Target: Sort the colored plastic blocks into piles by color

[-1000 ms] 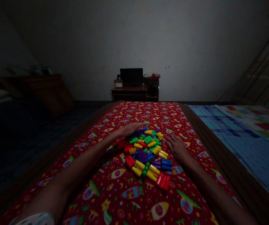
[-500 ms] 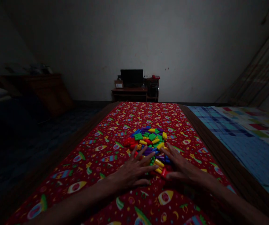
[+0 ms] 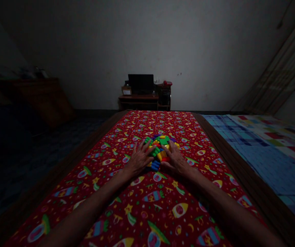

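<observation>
A heap of plastic toy building pieces (image 3: 156, 151) in green, yellow, red, blue and purple lies on a red patterned cloth (image 3: 147, 202). My left hand (image 3: 138, 159) rests against the heap's left side, fingers spread and pointing away from me. From the right, my right hand (image 3: 174, 157) touches the pile, its fingers apart too. Between both hands, yellow and red pieces and a blue piece (image 3: 154, 166) show at the near edge. Fingers and palms cover part of the pile.
At the far wall stands a low desk (image 3: 138, 97) with a dark monitor (image 3: 141, 83) and a small box (image 3: 126, 90). Blue checked bedding (image 3: 250, 164) lies to the right. A wooden cabinet (image 3: 42, 99) is at the left in dim light.
Both hands have moved forward, away from me, and the heap's near edge has shifted the same way. The heap now looks more compact. The camera view has shifted slightly.
</observation>
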Demonstrator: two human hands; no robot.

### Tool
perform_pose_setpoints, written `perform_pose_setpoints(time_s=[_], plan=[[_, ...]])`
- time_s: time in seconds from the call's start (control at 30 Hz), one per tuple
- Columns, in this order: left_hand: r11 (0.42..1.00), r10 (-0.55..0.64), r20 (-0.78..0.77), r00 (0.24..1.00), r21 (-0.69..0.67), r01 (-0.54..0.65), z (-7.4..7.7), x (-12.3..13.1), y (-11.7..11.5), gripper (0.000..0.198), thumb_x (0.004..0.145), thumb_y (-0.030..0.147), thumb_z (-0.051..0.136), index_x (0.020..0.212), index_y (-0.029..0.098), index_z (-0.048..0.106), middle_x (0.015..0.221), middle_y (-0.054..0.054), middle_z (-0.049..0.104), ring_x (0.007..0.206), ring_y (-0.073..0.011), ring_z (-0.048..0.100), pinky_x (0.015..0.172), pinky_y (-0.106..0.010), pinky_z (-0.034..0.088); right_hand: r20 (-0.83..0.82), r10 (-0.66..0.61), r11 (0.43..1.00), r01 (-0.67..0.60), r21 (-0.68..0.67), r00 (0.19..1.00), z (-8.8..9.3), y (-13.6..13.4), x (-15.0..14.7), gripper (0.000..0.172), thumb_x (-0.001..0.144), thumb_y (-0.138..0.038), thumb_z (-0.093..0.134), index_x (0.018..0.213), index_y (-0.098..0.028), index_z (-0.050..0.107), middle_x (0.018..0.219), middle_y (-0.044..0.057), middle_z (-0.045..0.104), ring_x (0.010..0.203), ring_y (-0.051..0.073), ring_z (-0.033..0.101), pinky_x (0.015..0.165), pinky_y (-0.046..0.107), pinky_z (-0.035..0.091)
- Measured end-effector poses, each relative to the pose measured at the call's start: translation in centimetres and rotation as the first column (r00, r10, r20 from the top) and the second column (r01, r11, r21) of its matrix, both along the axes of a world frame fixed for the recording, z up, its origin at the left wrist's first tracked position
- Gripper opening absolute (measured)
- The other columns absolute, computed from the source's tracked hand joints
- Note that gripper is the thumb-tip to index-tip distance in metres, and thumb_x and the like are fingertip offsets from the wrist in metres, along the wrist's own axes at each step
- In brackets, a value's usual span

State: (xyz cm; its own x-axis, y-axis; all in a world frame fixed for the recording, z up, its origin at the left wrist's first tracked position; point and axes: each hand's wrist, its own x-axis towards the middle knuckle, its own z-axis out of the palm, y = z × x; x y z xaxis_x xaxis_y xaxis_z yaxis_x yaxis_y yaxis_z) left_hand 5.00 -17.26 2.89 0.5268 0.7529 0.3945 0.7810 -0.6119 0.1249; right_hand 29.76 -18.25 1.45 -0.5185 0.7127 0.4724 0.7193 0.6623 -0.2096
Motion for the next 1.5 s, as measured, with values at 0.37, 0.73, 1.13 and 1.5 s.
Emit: perform_pose_setpoints(time_s=[0.37,0.73,1.13,1.5], plan=[[0.943,0.307,0.289,0.907,-0.221,-0.249,-1.7,0.3,1.6,0.053,0.098,0.041,0.017,0.146,0.021,0.031,0.152,-0.011,0.033,0.141,-0.0239,0.026,0.114,-0.053,0.016,-0.320,-0.376,0.913,0.289,-0.288,0.870,-1.8,4.5,-2.9,0.059,0.096,-0.051,0.021,0.142,-0.020,0.041,0.147,0.015,0.037,0.138,0.031,0.030,0.109,0.056,0.030],[0.918,0.371,0.546,0.751,-0.335,-0.210,-1.5,-2.7,4.7,0.064,0.095,0.048,0.013,0.142,0.011,0.035,0.150,-0.014,0.035,0.141,-0.0213,0.028,0.118,-0.042,0.020,-0.503,-0.309,0.920,0.120,-0.373,0.807,1.8,8.2,-0.3,0.070,0.092,-0.062,0.018,0.133,-0.018,0.054,0.138,0.010,0.052,0.134,0.025,0.040,0.114,0.044,0.025],[0.928,0.264,0.573,0.776,-0.369,-0.044,-1.9,-2.9,3.7,0.060,0.096,0.050,0.015,0.132,0.017,0.050,0.138,-0.010,0.053,0.135,-0.0218,0.039,0.115,-0.045,0.027,-0.748,-0.358,0.889,-0.039,-0.456,0.559,-0.4,10.3,0.5,0.060,0.082,-0.062,0.043,0.110,-0.016,0.068,0.111,0.012,0.070,0.103,0.027,0.065,0.088,0.043,0.050],[0.906,0.361,0.787,0.500,-0.422,0.010,-2.8,-3.6,4.9,0.065,0.091,0.061,0.027,0.127,0.013,0.053,0.129,-0.015,0.060,0.121,-0.0251,0.055,0.106,-0.044,0.041,-0.729,-0.282,0.909,-0.070,-0.411,0.624,3.3,11.4,-1.1,0.040,0.079,-0.045,0.056,0.100,-0.013,0.070,0.075,0.009,0.074,0.070,0.021,0.070,0.070,0.034,0.055]])
